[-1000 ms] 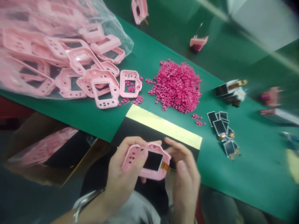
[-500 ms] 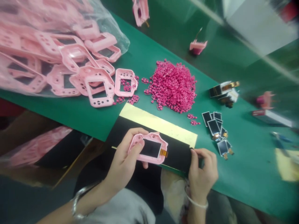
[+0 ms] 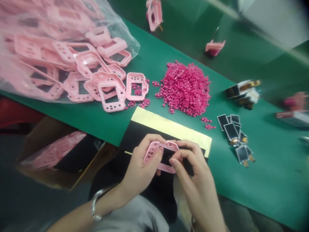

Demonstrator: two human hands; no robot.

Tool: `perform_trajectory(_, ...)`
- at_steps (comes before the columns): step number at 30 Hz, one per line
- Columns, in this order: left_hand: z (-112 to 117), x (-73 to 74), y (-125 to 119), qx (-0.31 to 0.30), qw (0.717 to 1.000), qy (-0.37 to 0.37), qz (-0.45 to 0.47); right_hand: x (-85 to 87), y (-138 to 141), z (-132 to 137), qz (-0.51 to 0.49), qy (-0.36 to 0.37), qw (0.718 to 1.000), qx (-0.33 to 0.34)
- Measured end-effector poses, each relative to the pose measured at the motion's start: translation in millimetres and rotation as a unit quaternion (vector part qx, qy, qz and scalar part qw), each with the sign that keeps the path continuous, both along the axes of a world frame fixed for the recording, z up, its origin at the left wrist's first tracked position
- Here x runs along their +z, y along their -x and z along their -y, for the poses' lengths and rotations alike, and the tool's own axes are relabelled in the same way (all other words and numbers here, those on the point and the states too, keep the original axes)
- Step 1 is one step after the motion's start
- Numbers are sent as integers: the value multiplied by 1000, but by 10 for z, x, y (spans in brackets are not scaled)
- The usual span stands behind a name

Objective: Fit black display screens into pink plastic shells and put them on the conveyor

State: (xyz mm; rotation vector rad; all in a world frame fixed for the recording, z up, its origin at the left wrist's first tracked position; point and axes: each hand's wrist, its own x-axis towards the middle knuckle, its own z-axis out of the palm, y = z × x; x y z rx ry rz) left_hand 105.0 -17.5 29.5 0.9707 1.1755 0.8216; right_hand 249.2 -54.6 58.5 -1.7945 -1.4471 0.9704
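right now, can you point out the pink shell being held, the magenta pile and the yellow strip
pink shell [image 3: 166,168]: head view, on its lower rim
magenta pile [image 3: 186,89]: head view, middle of the heap
yellow strip [image 3: 172,126]: head view, midway along it

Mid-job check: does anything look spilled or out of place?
Yes, slightly: several magenta button pieces lie apart from the main heap, some showing through the window of a loose pink frame, as if scattered. The held pink shell shows no visible damage, though fingers cover part.

A pink plastic shell [image 3: 166,168], held tilted at lower centre of the frame, has a dark screen [image 3: 166,157] inside, partly hidden.
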Motion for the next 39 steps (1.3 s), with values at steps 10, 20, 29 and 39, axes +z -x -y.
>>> perform_trajectory(10, -5, 2, -11, 3, 998, 23, 52, -8, 28, -17, -37, 23, 999, 1)
perform_trajectory(20, 10, -6, -9, 6, 998, 30, 57, -52, 57, -17, -23, 7, 1000, 9)
perform_trajectory(29, -15, 39, -40, 39, 997, 63, 27, -99, -48, -208, 128, -124, 978, -111)
perform_trajectory(39, -22, -4, 34, 23, 992, 82, 91, -392, -365, -813, 345, -186, 917, -73)
